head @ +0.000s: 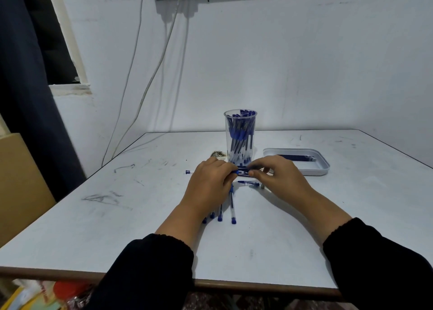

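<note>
One pen [242,172] is held between both hands, just above the table [140,227] and right in front of the cup [240,141].

Risks:
- The pen or a part of it could be dropped and rolled away if a pinch slips.
- Loose pens [232,206] lie under the left wrist and could be swept aside by it.
- The cup could be knocked by the knuckles, as it stands just behind them.

Grip: one end of the pen is wrapped by the curled fingers of the left hand [209,185]. The other end is pinched by thumb and fingertips of the right hand [280,177]. Both are closed on it, and only the pen's middle is visible.
</note>
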Demonstrator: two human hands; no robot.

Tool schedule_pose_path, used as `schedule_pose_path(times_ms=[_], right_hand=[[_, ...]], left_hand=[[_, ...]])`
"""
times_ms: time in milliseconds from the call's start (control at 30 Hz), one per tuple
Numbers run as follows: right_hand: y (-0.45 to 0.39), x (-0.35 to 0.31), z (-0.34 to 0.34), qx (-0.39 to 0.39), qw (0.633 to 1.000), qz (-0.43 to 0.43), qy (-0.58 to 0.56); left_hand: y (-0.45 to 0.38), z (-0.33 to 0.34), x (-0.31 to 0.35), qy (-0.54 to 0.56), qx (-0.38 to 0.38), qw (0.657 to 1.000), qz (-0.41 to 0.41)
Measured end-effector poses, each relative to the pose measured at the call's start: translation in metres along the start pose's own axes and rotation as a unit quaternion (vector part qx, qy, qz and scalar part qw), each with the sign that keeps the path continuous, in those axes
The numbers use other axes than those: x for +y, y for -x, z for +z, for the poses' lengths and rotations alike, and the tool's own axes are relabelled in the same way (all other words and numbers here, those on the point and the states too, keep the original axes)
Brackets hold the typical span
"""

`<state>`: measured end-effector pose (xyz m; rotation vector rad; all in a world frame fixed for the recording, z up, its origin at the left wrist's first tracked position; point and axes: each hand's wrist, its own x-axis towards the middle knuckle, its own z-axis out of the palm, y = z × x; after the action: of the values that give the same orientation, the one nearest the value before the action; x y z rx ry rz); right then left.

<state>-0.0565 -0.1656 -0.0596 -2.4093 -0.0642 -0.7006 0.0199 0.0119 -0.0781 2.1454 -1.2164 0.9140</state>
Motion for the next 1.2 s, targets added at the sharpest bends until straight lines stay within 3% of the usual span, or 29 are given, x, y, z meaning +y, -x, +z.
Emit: schedule_pose_path(times_ms=[367, 600, 933, 1200], right_hand=[[-0.009, 0.02, -0.011, 0.042, 0.997, 0.054, -0.02], [-0.009, 0.053, -0.022, 0.108, 0.981, 0.145, -0.066], [-0.018, 0.037, 0.007, 0.084, 0.969, 0.118, 0.199], [-0.019, 0.036, 0.012, 0.091, 0.96, 0.129, 0.231]], left_hand=[[0.0, -0.005, -0.007, -0.032, 0.027, 0.998, -0.044], [-0.001, -0.01, -0.015, -0.083, 0.066, 0.985, -0.139], [-0.003, -0.007, -0.012, -0.082, 0.059, 0.984, -0.146], [-0.004, -0.006, -0.012, -0.078, 0.051, 0.985, -0.148]])
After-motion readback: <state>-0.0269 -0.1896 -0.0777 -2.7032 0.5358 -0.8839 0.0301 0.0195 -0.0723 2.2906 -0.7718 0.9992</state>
